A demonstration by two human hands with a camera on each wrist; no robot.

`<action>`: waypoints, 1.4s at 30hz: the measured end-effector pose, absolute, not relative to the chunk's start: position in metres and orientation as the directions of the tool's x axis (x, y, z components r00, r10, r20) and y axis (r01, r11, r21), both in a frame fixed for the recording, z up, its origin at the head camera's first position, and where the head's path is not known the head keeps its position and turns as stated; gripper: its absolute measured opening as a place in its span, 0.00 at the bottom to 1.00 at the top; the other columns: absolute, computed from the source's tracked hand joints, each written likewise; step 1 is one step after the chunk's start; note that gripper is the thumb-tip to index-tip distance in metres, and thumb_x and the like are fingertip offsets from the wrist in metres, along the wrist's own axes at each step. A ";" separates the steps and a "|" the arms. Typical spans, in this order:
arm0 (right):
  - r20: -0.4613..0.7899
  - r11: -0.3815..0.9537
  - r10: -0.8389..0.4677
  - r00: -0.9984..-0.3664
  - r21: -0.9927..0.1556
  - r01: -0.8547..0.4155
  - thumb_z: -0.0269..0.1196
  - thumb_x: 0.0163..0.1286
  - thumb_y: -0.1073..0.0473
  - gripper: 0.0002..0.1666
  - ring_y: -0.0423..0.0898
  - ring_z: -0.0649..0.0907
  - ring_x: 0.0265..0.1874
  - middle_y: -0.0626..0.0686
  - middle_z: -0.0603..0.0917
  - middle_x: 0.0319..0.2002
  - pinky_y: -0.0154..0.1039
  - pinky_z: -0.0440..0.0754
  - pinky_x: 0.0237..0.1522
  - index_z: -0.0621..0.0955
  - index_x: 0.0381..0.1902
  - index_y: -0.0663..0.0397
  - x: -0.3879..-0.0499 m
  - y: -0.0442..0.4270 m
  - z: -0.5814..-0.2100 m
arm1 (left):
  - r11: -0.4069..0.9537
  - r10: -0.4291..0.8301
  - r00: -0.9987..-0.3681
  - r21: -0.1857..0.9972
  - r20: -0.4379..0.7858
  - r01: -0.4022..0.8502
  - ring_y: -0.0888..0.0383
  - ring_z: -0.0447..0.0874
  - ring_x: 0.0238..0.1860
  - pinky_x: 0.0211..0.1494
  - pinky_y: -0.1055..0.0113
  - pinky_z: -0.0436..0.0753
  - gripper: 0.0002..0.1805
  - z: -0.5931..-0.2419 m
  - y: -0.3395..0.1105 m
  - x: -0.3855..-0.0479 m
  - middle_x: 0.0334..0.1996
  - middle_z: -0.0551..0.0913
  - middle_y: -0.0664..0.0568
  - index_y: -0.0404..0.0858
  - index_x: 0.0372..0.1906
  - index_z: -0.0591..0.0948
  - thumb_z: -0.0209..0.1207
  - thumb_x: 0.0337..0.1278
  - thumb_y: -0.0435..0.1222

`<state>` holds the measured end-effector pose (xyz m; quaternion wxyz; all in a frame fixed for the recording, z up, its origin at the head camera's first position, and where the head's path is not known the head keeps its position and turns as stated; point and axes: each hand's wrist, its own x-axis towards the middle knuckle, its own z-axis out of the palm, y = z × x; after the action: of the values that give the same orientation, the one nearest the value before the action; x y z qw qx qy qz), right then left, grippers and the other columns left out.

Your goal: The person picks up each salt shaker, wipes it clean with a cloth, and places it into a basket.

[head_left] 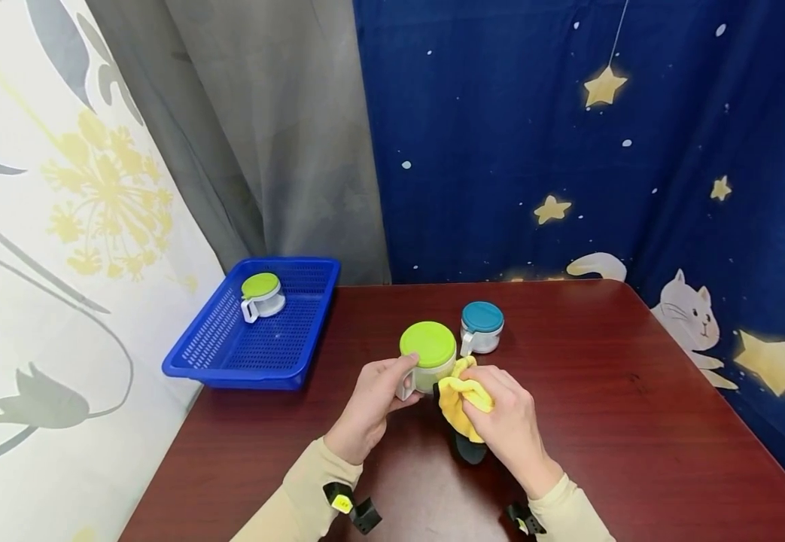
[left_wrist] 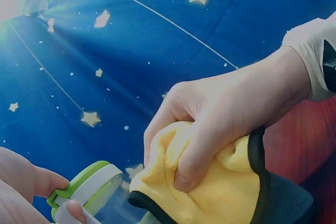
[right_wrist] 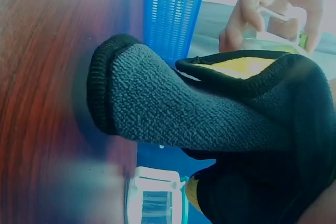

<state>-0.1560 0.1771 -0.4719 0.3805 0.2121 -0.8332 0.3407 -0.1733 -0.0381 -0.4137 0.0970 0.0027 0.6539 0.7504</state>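
My left hand (head_left: 370, 406) grips a clear jar with a lime green lid (head_left: 427, 344) by its white handle, thumb at the lid's edge. In my right hand (head_left: 510, 421) is a bunched yellow cloth (head_left: 461, 399) with a dark grey back, pinched between thumb and fingers against or close beside the jar's right side. The left wrist view shows the thumb pressed into the cloth (left_wrist: 215, 182) near the jar (left_wrist: 89, 187). Across the right wrist view hangs the cloth's grey side (right_wrist: 173, 103), covering most of the right hand.
Just behind the held jar stands a jar with a teal lid (head_left: 482, 317) on the dark red table (head_left: 609, 391). A blue basket (head_left: 250, 369) at the back left holds another green-lidded jar (head_left: 262, 295). Curtains (head_left: 473, 150) hang behind the table.
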 end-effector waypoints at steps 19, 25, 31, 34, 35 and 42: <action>0.763 0.678 -0.103 -0.638 -0.416 -0.607 0.74 0.49 0.63 0.21 0.39 0.80 0.40 0.38 0.84 0.41 0.33 0.76 0.41 0.86 0.43 0.44 -0.158 0.176 -0.474 | -0.155 0.112 -0.984 0.976 -0.135 -0.152 0.59 0.75 0.24 0.43 0.57 0.85 0.24 -0.421 -0.040 -0.177 0.15 0.70 0.53 0.36 0.18 0.73 0.66 0.62 0.46; 0.783 0.657 -0.095 -0.614 -0.414 -0.630 0.75 0.49 0.63 0.20 0.40 0.81 0.41 0.40 0.85 0.42 0.31 0.77 0.44 0.86 0.43 0.46 -0.160 0.178 -0.462 | -0.156 0.111 -0.984 0.976 -0.137 -0.154 0.58 0.75 0.24 0.42 0.58 0.84 0.23 -0.420 -0.042 -0.178 0.16 0.71 0.52 0.37 0.18 0.73 0.66 0.61 0.45; 0.790 0.608 -0.072 -0.609 -0.449 -0.654 0.75 0.49 0.63 0.21 0.41 0.83 0.43 0.41 0.85 0.43 0.26 0.77 0.47 0.87 0.44 0.46 -0.166 0.180 -0.438 | -0.117 0.087 -0.984 0.980 -0.153 -0.163 0.58 0.78 0.28 0.46 0.56 0.84 0.23 -0.423 -0.043 -0.180 0.20 0.73 0.52 0.38 0.18 0.71 0.66 0.62 0.44; 0.781 0.589 -0.075 -0.620 -0.468 -0.659 0.75 0.50 0.63 0.22 0.40 0.83 0.43 0.40 0.85 0.44 0.27 0.77 0.47 0.86 0.45 0.44 -0.169 0.181 -0.428 | -0.088 0.078 -0.986 0.984 -0.150 -0.157 0.57 0.81 0.35 0.50 0.53 0.84 0.22 -0.425 -0.043 -0.181 0.23 0.76 0.52 0.39 0.19 0.71 0.64 0.63 0.44; 0.777 0.585 -0.077 -0.625 -0.473 -0.659 0.75 0.51 0.63 0.22 0.40 0.83 0.43 0.39 0.85 0.44 0.27 0.77 0.47 0.86 0.45 0.44 -0.169 0.181 -0.425 | -0.084 0.076 -0.986 0.984 -0.149 -0.155 0.57 0.82 0.36 0.51 0.52 0.83 0.22 -0.426 -0.043 -0.181 0.23 0.76 0.52 0.39 0.19 0.71 0.64 0.63 0.44; 0.752 0.584 -0.063 -0.656 -0.506 -0.635 0.75 0.50 0.63 0.22 0.40 0.83 0.44 0.39 0.85 0.45 0.26 0.76 0.47 0.86 0.45 0.43 -0.167 0.181 -0.422 | -0.074 0.076 -0.988 0.987 -0.134 -0.139 0.56 0.82 0.37 0.52 0.48 0.82 0.23 -0.428 -0.043 -0.180 0.23 0.74 0.52 0.39 0.19 0.70 0.64 0.63 0.45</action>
<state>-0.1667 0.1809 -0.4222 0.3550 0.2139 -0.8160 0.4029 -0.1804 -0.0431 -0.4281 0.0734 -0.0235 0.6765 0.7324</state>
